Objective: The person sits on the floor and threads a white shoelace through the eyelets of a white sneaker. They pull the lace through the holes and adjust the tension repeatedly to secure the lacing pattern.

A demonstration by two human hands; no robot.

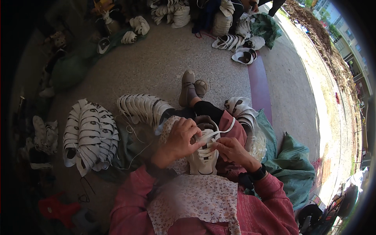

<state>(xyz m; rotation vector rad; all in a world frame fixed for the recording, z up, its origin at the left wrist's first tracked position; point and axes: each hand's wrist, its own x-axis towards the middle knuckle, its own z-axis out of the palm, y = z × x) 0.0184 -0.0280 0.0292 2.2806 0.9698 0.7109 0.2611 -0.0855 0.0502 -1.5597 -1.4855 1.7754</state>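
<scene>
A cream shoe upper (203, 161) rests on my lap, its collar pointing away from me. A flat white shoelace (225, 131) crosses the eyelet area and loops up to the right. My left hand (179, 140) is closed at the upper's left side, with the lace between its thumb and fingers. At the right row of eyelets, the thumb and fingers of my right hand (232, 150) pinch the lace. My fingers partly cover the eyelets and the lace ends. Patterned apron cloth (196, 201) lies under the near end of the upper.
Nested stacks of white shoe uppers (90, 135) stand at my left, with another row (143, 107) by my knee and one (241, 109) on the right. White laces (256, 147) hang beside a green sack (291, 156). More uppers (229, 42) lie ahead near another person.
</scene>
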